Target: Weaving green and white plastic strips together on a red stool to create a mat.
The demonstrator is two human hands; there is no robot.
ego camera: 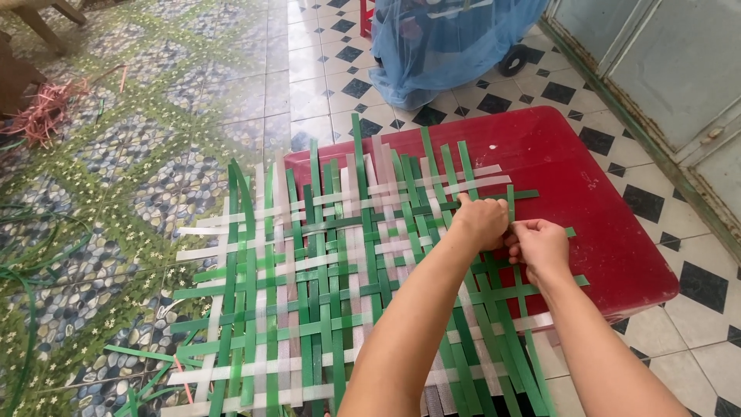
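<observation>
A flat woven mat of green and white plastic strips (324,262) lies across a low red table (587,177), overhanging its left and near edges. My left hand (480,222) is closed on a green strip near the mat's right edge. Right beside it, my right hand (539,245) pinches a short upright green strip (510,202) between thumb and fingers. The two hands touch each other above the weave. Both forearms reach in from the bottom of the head view and cover part of the mat.
A blue mesh-covered cart on wheels (448,42) stands behind the table. Loose pink strips (46,112) lie on the patterned floor at far left, and green strips (23,309) curl on the floor nearer. A grey-green door and wall (671,62) run along the right.
</observation>
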